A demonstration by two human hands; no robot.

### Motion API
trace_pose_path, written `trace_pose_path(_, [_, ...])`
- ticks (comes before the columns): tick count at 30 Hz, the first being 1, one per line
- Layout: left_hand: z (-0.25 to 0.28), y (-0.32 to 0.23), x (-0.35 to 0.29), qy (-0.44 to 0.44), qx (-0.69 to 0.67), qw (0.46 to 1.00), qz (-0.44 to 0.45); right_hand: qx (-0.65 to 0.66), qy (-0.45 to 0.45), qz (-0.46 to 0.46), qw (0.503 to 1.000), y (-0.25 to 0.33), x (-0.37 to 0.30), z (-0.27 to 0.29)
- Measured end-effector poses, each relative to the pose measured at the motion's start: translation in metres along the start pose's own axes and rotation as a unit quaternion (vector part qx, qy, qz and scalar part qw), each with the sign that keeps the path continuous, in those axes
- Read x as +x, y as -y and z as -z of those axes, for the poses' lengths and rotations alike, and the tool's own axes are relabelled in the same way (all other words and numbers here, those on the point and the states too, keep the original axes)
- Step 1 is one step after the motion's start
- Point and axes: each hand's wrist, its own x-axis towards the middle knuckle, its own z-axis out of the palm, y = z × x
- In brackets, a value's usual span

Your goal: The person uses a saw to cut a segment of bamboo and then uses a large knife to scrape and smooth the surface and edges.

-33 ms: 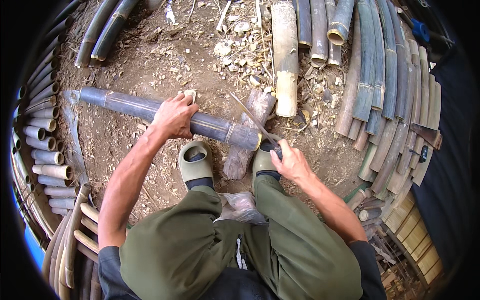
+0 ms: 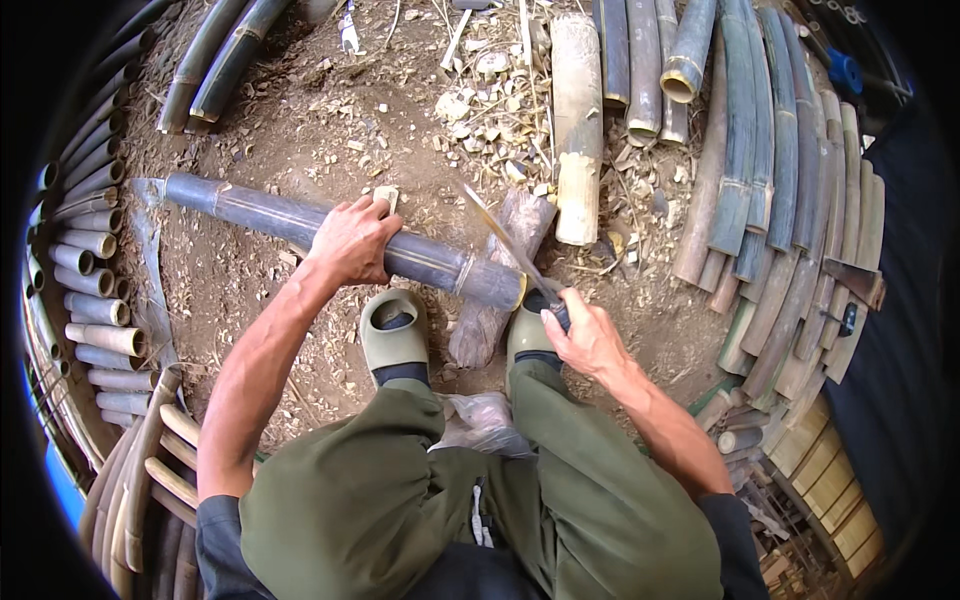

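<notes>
light: bright, even daylight | shadows: soft | focus: sharp | edges: fisheye bending, black vignette

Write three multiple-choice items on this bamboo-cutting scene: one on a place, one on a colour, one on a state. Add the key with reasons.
1. Where does the left hand rest?
A. On top of the dark bamboo pole
B. On the wooden block
C. On the knee

2. What colour are the slippers?
A. Bright red
B. Pale olive green
C. Black

3. How does the right hand stand?
A. Open and flat on the ground
B. Closed around the handle of the blade
C. Holding a split slat

Key: 1 A, the palm lies over the pole, which runs across the dirt with its cut end near the block. 2 B, both slippers show pale olive above the green trousers. 3 B, the fingers wrap the handle and the thin blade slants up from the fist, beside the pole's end.
</notes>
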Motion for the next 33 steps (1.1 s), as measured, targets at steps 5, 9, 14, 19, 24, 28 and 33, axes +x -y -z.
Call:
trace_pose_path(5, [-0.011, -0.002, -0.011, -0.093, 0.034, 0.995, 0.005, 0.04, -0.206, 0.256, 0.944, 0.028, 0.005, -0.002])
trace_pose_path(9, [-0.02, -0.002, -0.01, -0.173, 0.059, 0.983, -0.014, -0.088, -0.017, 0.013, 0.996, -0.011, 0.015, -0.006])
trace_pose_path(14, [-0.029, -0.004, -0.018, -0.225, 0.047, 0.973, -0.018, 0.058, -0.146, 0.149, 0.976, 0.036, 0.004, 0.007])
trace_pose_path(19, [-0.034, -0.008, -0.014, -0.291, 0.082, 0.953, -0.023, -0.15, 0.023, -0.044, 0.987, -0.013, 0.017, -0.006])
trace_pose_path(24, [0.0, -0.029, -0.014, -0.055, 0.056, 0.997, 0.021, 0.021, -0.085, 0.086, 0.992, 0.011, 0.004, 0.012])
trace_pose_path(28, [0.016, -0.002, 0.006, 0.066, -0.006, 0.998, -0.001, 0.045, -0.224, 0.258, 0.939, 0.038, 0.003, 0.006])
trace_pose_path(33, [0.016, -0.002, 0.013, 0.038, -0.01, 0.999, 0.005, -0.039, -0.005, -0.008, 0.999, -0.012, 0.011, -0.001])
